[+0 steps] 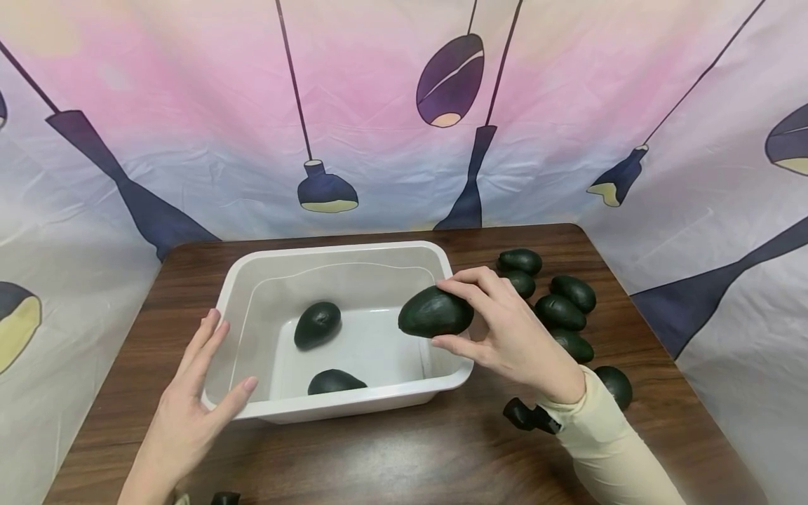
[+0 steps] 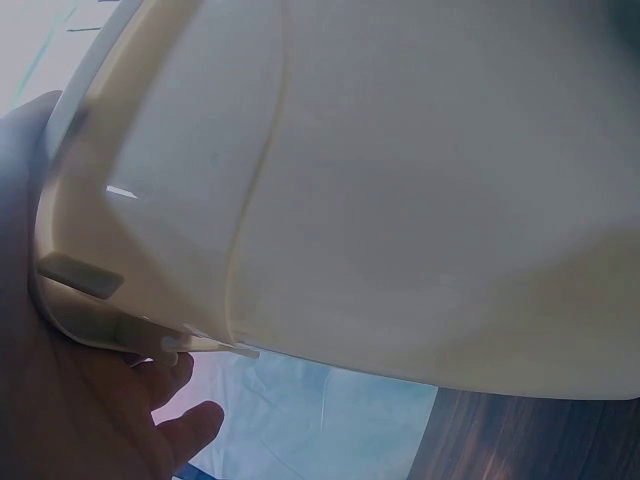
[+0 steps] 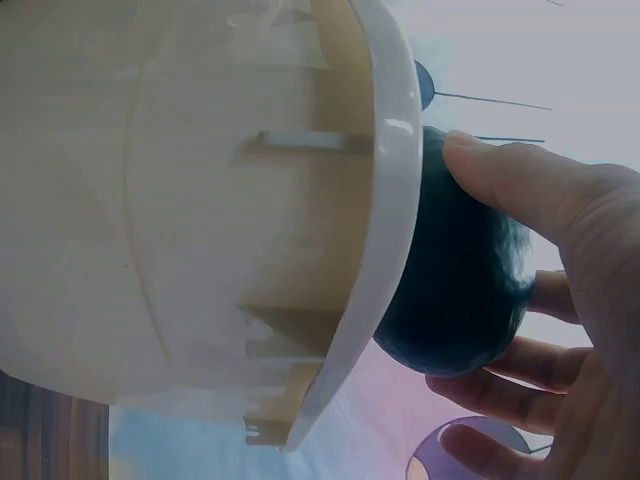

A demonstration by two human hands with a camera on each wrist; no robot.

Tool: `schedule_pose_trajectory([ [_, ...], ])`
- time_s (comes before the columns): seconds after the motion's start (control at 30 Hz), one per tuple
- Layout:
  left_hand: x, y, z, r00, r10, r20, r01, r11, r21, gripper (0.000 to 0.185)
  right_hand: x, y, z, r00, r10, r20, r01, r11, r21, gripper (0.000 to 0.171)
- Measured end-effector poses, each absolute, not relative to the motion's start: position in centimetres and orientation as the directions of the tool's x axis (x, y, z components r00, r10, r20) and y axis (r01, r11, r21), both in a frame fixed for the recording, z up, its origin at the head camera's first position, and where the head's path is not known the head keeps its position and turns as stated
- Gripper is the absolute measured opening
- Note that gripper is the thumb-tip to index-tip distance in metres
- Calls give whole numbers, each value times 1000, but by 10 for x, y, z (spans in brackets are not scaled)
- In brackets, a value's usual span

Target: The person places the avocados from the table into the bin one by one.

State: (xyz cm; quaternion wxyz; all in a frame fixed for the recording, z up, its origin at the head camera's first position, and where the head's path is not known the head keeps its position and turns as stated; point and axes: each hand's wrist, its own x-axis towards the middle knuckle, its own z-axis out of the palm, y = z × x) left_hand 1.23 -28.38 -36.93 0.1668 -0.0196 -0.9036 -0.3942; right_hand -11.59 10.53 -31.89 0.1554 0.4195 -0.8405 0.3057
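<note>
My right hand (image 1: 501, 330) grips a dark green avocado (image 1: 435, 312) over the right end of a white plastic tub (image 1: 353, 403). In the right wrist view, thumb and fingers hold that avocado (image 3: 460, 270) from either side, just beyond the tub's rim (image 3: 395, 200). Inside the tub lie two more avocados, one near the middle (image 1: 318, 325) and one by the front wall (image 1: 336, 381), partly hidden by the rim. At the tub's left front corner, my left hand (image 1: 189, 400) rests with its fingers extended along the rim.
Several avocados (image 1: 560, 312) lie in a group on the brown wooden table (image 1: 391, 456), right of the tub. Another avocado (image 1: 614, 386) sits beside my right sleeve, partly covered. A patterned cloth (image 1: 379, 105) hangs behind the table.
</note>
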Motion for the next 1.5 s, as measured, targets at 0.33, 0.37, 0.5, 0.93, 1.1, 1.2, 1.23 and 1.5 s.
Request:
schedule_pose_trajectory([
  [0.33,12,-284,-370,-940,-96,326,175,687,705,83,-116,102,-321,-561,-626,542,-828,439,-350,59],
  [0.37,12,-284,-370,-940,-95,327,176,687,705,83,-116,101,-321,-553,-626,551,-833,434,-343,57],
  [0.5,12,-284,-371,-939,-94,330,178,688,703,83,-117,101,-322,-533,-622,574,-845,424,-326,51],
  [0.93,12,-284,-372,-936,-93,340,190,681,707,84,-116,104,-323,-544,-615,572,-838,437,-327,48],
  [1.1,12,-284,-373,-934,-92,346,194,682,705,84,-116,107,-323,-550,-602,579,-833,441,-333,47],
  [1.2,12,-283,-372,-932,-93,351,197,682,704,84,-115,110,-323,-558,-592,582,-828,445,-341,47],
  [1.23,12,-283,-372,-932,-93,351,197,682,704,84,-115,111,-323,-562,-588,582,-825,448,-344,47],
  [1.5,12,-283,-371,-934,-92,346,193,686,702,84,-116,120,-323,-580,-561,590,-811,462,-358,47],
])
